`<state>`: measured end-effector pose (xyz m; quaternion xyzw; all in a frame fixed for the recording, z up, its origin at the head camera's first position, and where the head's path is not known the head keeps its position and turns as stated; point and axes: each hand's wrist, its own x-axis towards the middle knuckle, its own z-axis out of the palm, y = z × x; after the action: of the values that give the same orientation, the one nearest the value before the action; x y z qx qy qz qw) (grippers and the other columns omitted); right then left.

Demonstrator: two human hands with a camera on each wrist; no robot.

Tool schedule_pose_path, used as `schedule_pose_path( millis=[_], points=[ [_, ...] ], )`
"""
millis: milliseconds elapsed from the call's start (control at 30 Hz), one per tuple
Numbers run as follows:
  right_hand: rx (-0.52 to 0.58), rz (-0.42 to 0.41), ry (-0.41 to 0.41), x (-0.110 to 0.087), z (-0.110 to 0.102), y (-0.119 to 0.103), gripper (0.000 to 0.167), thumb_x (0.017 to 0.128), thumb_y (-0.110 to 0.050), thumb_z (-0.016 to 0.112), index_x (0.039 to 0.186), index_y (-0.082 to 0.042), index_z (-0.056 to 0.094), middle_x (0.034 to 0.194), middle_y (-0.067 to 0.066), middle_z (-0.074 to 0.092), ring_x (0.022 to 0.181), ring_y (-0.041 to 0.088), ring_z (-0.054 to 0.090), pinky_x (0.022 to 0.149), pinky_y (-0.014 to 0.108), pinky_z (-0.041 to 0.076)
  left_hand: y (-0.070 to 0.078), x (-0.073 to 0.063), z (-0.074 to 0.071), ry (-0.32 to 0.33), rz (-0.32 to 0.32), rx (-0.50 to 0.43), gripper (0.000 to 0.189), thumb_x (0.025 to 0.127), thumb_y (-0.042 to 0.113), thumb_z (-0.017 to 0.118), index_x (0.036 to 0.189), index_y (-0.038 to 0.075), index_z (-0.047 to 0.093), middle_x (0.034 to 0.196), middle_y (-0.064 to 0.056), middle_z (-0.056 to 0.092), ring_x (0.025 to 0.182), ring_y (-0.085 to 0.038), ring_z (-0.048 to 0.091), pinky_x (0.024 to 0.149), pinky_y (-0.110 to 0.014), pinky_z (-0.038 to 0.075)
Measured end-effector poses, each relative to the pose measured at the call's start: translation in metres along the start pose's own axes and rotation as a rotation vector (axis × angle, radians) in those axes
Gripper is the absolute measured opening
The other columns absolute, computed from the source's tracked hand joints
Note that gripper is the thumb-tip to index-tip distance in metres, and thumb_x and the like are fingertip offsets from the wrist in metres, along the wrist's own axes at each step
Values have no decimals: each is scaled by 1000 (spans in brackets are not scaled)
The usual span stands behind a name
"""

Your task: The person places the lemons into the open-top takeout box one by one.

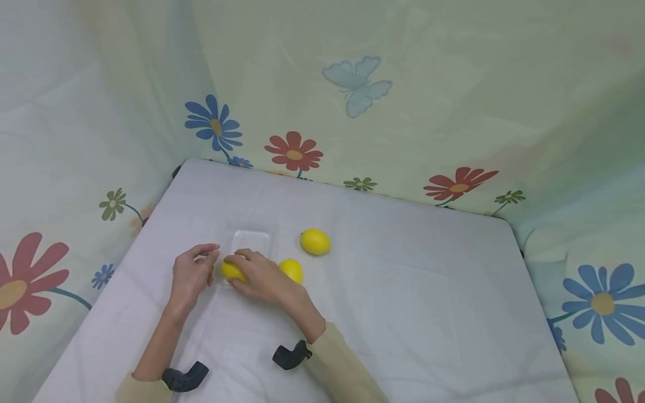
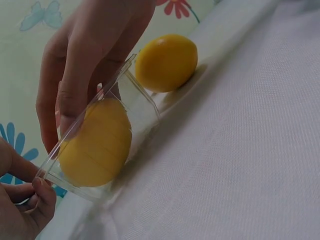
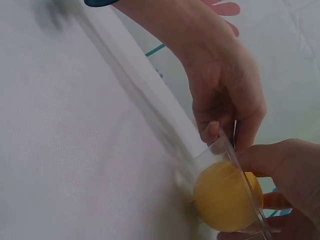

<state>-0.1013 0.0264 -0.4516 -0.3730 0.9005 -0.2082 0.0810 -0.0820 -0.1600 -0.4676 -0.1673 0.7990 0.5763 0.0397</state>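
Note:
A clear plastic box [image 1: 252, 242] lies on the left half of the table. My left hand [image 1: 190, 275] pinches its rim between thumb and fingers, plainest in the left wrist view, where the hand [image 2: 22, 200] is at the lower left. Reaching in over the box, my right hand [image 1: 267, 280] grips a yellow lemon [image 1: 233, 272]. Through the transparent wall [image 2: 142, 102] that lemon [image 2: 100, 145] shows inside the box, low down. In the right wrist view the fingers [image 3: 255, 159] curl round the lemon [image 3: 222, 197].
Two more lemons lie on the white-covered table [image 1: 403, 291]: one lemon [image 1: 292, 270] right beside my right hand, partly hidden by it, another lemon [image 1: 315, 242] farther back. Flower-printed curtains [image 1: 428, 112] stand round the back and sides of the table.

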Motion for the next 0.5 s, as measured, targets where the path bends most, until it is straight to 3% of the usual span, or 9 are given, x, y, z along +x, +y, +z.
schedule_pose_path(
  millis=[200,500],
  points=[
    [-73,15,17,-7,-5,0,41,102,-32,66,140,-19,61,140,3,60,121,19,62,95,28,56,0,0,0,2,-3,-11,35,105,20,57,133,0,62,95,-16,62,50,-9,45,46,-24,38],
    [-79,-38,111,-23,-17,4,31,100,-22,69,130,-15,68,130,0,69,123,16,63,104,22,50,1,0,2,16,-7,-6,33,104,17,57,132,0,63,105,-18,61,51,-9,46,46,-23,38]
  ],
)
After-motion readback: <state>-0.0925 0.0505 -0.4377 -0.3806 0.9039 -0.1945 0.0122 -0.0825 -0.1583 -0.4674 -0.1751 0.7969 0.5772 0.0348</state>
